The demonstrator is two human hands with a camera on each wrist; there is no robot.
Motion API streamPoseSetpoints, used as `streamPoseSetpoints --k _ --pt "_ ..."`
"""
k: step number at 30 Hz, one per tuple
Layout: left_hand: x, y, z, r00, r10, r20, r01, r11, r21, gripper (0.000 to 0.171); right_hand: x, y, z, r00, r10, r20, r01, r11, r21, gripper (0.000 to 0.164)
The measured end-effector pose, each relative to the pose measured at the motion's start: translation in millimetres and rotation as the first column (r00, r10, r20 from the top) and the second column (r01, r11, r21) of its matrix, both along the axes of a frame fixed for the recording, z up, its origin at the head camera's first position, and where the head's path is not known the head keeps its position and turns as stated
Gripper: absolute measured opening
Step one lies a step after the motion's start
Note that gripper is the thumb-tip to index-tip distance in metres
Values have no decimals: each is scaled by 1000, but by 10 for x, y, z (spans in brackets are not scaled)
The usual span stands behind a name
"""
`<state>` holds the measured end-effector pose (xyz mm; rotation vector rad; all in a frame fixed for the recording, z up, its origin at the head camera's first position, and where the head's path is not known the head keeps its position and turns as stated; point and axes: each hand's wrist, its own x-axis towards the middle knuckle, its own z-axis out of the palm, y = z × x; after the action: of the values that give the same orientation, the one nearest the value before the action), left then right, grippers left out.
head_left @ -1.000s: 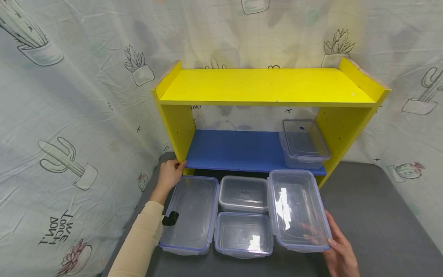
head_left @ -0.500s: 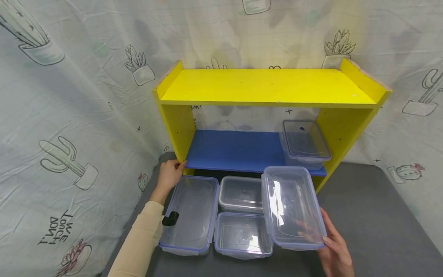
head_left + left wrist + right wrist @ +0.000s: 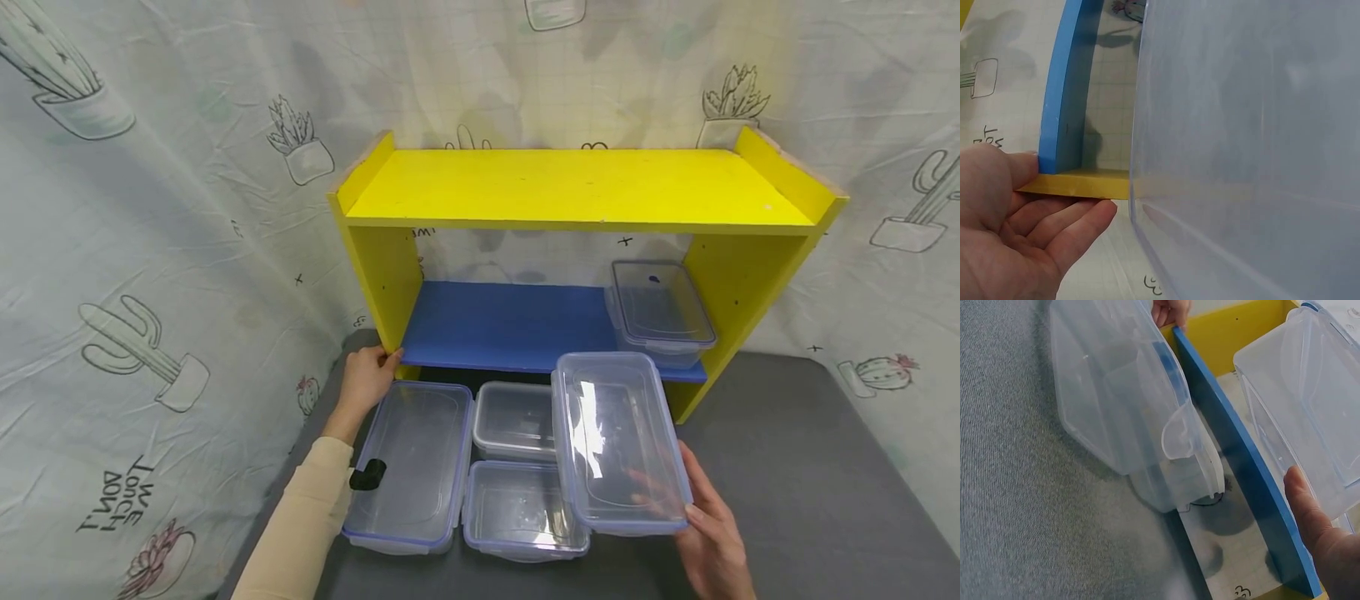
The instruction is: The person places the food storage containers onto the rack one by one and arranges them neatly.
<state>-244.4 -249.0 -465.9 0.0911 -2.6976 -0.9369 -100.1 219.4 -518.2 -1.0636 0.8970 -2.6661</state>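
My left hand (image 3: 366,385) grips the front edge of the yellow side panel (image 3: 1079,185), right at the blue shelf's (image 3: 510,327) left end. In the left wrist view the thumb lies above the panel and the fingers below it. My right hand (image 3: 714,537) holds a clear, lidded food container (image 3: 622,442) by its front right corner, thumb at the rim, fingers showing through the plastic. This container is raised and tilted, overlapping two others: a clear food container (image 3: 517,508) in front and a white-rimmed one (image 3: 513,417) behind.
A long blue-rimmed container (image 3: 412,467) stands left on the grey surface (image 3: 825,500), beside my left forearm. Another lidded container (image 3: 663,312) sits at the blue shelf's right end. The yellow top board (image 3: 585,183) spans above. Cactus-print cloth (image 3: 225,208) hangs behind and at the sides.
My right hand has carried the container leftward and slightly toward the shelf, covering more of the two containers in the middle. My left hand has stayed on the side panel.
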Motion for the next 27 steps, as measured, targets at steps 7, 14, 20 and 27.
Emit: streamPoseSetpoints --k 7,14,20,27 --pt "4 -2 -5 1000 -8 -8 8 1000 1 35 -32 -64 43 999 -36 -31 37 998 54 62" --pt "-23 -21 -20 1000 -9 -29 9 1000 -6 34 -73 -157 91 996 -73 -50 78 992 95 62" --pt "-18 -21 -15 1000 -4 -24 4 1000 -8 33 -106 -224 118 996 -84 -37 87 991 103 63" --pt "-3 -7 -5 1000 -3 -10 3 1000 3 33 -139 -305 146 996 -86 -24 88 991 97 61"
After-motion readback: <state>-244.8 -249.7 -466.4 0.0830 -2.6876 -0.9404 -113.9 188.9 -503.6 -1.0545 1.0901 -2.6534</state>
